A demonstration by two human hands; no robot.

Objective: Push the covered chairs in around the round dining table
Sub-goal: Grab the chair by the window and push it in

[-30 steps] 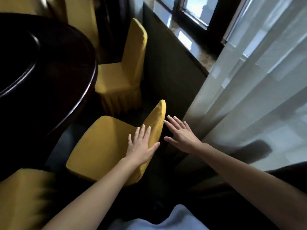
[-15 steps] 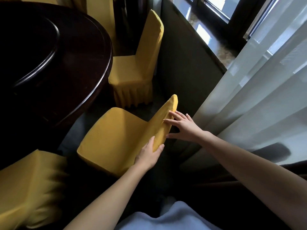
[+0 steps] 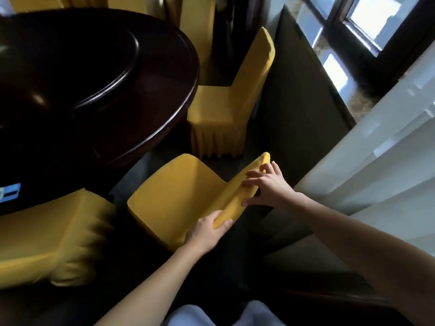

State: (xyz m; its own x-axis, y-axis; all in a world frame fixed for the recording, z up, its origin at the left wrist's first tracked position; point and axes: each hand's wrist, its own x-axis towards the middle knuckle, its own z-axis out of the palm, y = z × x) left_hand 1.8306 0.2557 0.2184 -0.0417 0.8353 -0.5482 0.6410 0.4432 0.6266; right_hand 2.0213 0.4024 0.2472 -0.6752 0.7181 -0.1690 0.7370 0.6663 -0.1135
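Left hand [image 3: 207,232] and right hand [image 3: 268,184] grip clasped over covered chair [image 3: 176,191] back top; stiff frame beneath, loose cover may slip, likely light.

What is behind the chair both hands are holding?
A dark wall panel and a white curtain stand behind the chair. The backrest and right hand hide the floor there.

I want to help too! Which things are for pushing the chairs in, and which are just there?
For the job: middle yellow cloth-covered chair, its backrest gripped by the left hand and right hand; far yellow cloth-covered chair; near yellow cloth-covered chair; dark round wooden table.
Just there: white sheer curtain; dark-framed window.
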